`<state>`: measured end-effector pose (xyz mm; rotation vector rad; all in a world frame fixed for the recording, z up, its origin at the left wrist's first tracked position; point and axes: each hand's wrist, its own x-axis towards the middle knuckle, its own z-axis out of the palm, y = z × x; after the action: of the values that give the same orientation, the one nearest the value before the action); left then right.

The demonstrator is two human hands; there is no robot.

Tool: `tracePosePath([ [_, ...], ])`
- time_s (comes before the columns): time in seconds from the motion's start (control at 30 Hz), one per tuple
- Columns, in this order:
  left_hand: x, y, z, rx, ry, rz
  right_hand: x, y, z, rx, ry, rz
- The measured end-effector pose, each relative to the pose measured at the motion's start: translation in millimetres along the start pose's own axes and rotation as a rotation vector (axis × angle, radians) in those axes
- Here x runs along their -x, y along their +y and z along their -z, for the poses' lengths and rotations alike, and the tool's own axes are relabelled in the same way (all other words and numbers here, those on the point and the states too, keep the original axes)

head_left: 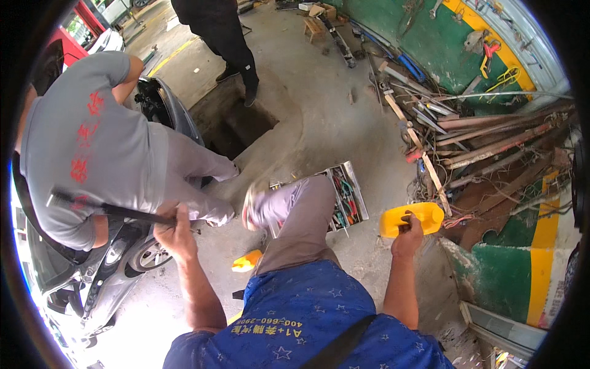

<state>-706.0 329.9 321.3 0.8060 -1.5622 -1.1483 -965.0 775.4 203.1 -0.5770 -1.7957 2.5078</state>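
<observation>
My left hand (176, 237) is closed around a long black bar-like tool (132, 214). It points left, across the back of a person in grey, and its far end is pale and blurred; its exact kind does not show. On the right, my right hand (405, 238) grips a yellow plastic jug (393, 220), lying sideways with its round cap end to the right. Between my hands, a toolbox (357, 184) with several hand tools stands on the floor, partly hidden by my raised leg. A yellow piece (247, 261) lies on the floor nearer my left hand.
The person in grey (104, 141) bends over a dark car (117, 264) at left. Someone in black (212, 31) stands beside a floor pit (246, 129). Scrap bars and pipes (491, 141) pile up along the green wall at right. A small wooden stool (313, 27) stands far off.
</observation>
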Motion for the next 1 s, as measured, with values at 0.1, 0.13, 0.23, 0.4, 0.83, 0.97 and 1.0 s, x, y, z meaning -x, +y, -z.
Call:
tracePosePath([
  [0.1, -23.8, -26.5, -80.1, 0.014, -0.072, -0.068, -28.2, 6.6, -41.4, -0.085, -0.135, 0.038],
  [0.13, -34.7, -44.2, -104.6, 0.027, -0.105, -0.019, -34.4, 1.6, -61.8, -0.141, -0.156, 0.016],
  [0.23, -84.5, -83.7, -181.9, 0.018, -0.208, 0.049, -82.5, 15.9, -101.2, -0.151, -0.349, 0.016],
  [0.4, -198.5, -171.6, -292.2, 0.06, -0.246, 0.226, -164.5, 42.0, -266.0, 0.199, -0.503, -0.017],
  [0.83, -445.2, -235.8, -320.6, -0.243, -0.023, 0.413, -285.8, 109.2, -759.1, 0.581, -1.489, -0.064],
  [0.97, -491.0, -246.9, -292.6, -0.241, 0.292, 0.328, -274.1, 120.2, -906.5, 0.72, -1.853, 0.265],
  [1.0, -500.7, -250.2, -288.0, -0.232, 0.392, 0.299, -266.5, 117.9, -940.4, 0.726, -1.909, 0.188],
])
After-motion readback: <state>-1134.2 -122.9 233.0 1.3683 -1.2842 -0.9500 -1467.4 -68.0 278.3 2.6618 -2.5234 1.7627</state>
